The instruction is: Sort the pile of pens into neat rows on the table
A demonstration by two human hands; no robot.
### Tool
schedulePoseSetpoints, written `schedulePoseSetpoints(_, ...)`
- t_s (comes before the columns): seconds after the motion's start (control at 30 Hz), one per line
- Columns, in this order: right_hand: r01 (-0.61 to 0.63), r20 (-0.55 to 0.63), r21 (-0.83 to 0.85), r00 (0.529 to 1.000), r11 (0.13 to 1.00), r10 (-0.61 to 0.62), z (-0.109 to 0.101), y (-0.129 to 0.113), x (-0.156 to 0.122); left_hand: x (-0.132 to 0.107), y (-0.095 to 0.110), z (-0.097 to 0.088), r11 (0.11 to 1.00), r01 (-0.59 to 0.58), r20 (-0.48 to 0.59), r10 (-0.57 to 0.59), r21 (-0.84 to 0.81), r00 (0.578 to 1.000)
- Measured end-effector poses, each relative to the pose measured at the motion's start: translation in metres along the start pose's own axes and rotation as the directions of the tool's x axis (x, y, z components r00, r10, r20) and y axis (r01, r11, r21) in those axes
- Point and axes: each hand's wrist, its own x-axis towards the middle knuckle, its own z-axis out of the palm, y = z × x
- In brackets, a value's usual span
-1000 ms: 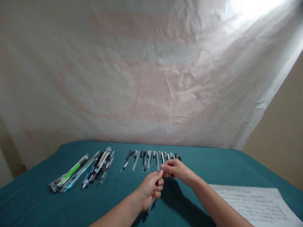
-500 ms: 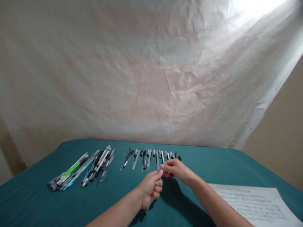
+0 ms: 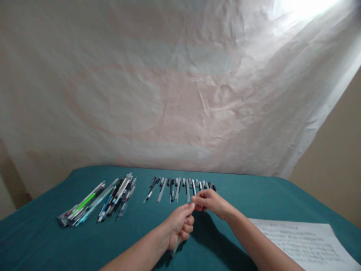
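Observation:
My left hand (image 3: 178, 225) is closed round a slim pen (image 3: 175, 248), whose lower end sticks out below the fist. My right hand (image 3: 211, 201) pinches the pen's upper end just above the left thumb. Both hands hover over the teal tablecloth (image 3: 42, 241). Directly behind them lies a tidy row of several pens and caps (image 3: 175, 187), side by side.
A loose heap of several pens (image 3: 98, 203), one with a green barrel, lies at the left. A printed sheet of paper (image 3: 304, 241) rests at the right front. A crumpled white sheet (image 3: 175, 86) hangs behind the table.
The hands and the pen between them have barely shifted; the view has drifted slightly, nothing was let go or picked up.

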Motion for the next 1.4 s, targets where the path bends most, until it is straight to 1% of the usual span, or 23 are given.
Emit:
schedulePoseSetpoints(0.07, 0.007, -0.002, -0.015, 1.000, 1.000, -0.007, -0.001, 0.000, 0.000, -0.001, -0.001, 0.001, 1.000, -0.010, 0.004, 0.010, 0.007, 1.000)
schedulePoseSetpoints(0.17, -0.005, -0.007, 0.001, 1.000, 1.000, 0.005, -0.003, -0.001, 0.000, -0.002, -0.003, 0.005, 0.998, -0.065, 0.029, 0.064, 0.024, 0.998)
schedulePoseSetpoints(0.27, -0.015, -0.040, 0.061, 0.999, 0.998, 0.017, -0.016, -0.001, 0.001, -0.002, -0.006, 0.007, 0.997, -0.073, 0.009, 0.073, 0.006, 0.997)
schedulePoseSetpoints(0.33, 0.014, -0.122, 0.067, 0.992, 0.998, -0.006, -0.033, 0.003, 0.004, 0.000, -0.010, 0.006, 0.996, -0.069, 0.017, 0.070, -0.056, 0.997)
schedulePoseSetpoints(0.4, 0.032, -0.251, -0.015, 0.967, 0.999, -0.035, -0.058, 0.014, 0.009, 0.004, -0.013, 0.004, 0.988, -0.069, 0.066, 0.079, -0.137, 0.995)
schedulePoseSetpoints(0.43, 0.007, -0.317, -0.094, 0.948, 0.996, -0.037, -0.071, 0.023, 0.012, 0.005, -0.015, 0.004, 0.983, -0.071, 0.089, 0.087, -0.170, 0.992)
schedulePoseSetpoints(0.47, -0.033, -0.395, -0.200, 0.917, 0.979, -0.050, -0.084, 0.032, 0.016, 0.007, -0.016, 0.003, 0.979, -0.073, 0.099, 0.094, -0.193, 0.991)
schedulePoseSetpoints(0.5, -0.101, -0.477, -0.310, 0.877, 0.945, -0.063, -0.097, 0.042, 0.020, 0.009, -0.017, 0.003, 0.976, -0.079, 0.097, 0.101, -0.205, 0.990)
schedulePoseSetpoints(0.53, -0.138, -0.509, -0.340, 0.859, 0.930, -0.059, -0.108, 0.052, 0.024, 0.010, -0.018, 0.002, 0.974, -0.089, 0.083, 0.108, -0.208, 0.991)
schedulePoseSetpoints(0.6, -0.188, -0.542, -0.376, 0.839, 0.907, -0.051, -0.125, 0.070, 0.031, 0.012, -0.019, 0.002, 0.973, -0.111, 0.042, 0.122, -0.201, 0.992)
schedulePoseSetpoints(0.67, -0.215, -0.546, -0.404, 0.837, 0.889, -0.046, -0.135, 0.084, 0.038, 0.012, -0.020, 0.002, 0.972, -0.129, 0.023, 0.136, -0.195, 0.990)
schedulePoseSetpoints(0.73, -0.230, -0.537, -0.436, 0.842, 0.870, -0.047, -0.140, 0.092, 0.044, 0.012, -0.019, 0.002, 0.970, -0.138, 0.032, 0.147, -0.199, 0.989)
schedulePoseSetpoints(0.9, -0.227, -0.495, -0.498, 0.867, 0.837, -0.059, -0.143, 0.100, 0.052, 0.012, -0.018, 0.001, 0.968, -0.137, 0.069, 0.154, -0.211, 0.986)
schedulePoseSetpoints(1.07, -0.202, -0.470, -0.523, 0.879, 0.828, -0.082, -0.144, 0.101, 0.051, 0.013, -0.018, -0.002, 0.965, -0.139, 0.088, 0.162, -0.223, 0.983)
schedulePoseSetpoints(1.27, -0.116, -0.387, -0.550, 0.913, 0.827, -0.129, -0.145, 0.095, 0.033, 0.015, -0.021, -0.004, 0.961, -0.148, 0.128, 0.181, -0.233, 0.975)
schedulePoseSetpoints(1.4, -0.084, -0.348, -0.644, 0.918, 0.760, -0.193, -0.140, 0.095, 0.028, 0.015, -0.021, -0.003, 0.964, -0.144, 0.125, 0.175, -0.224, 0.977)
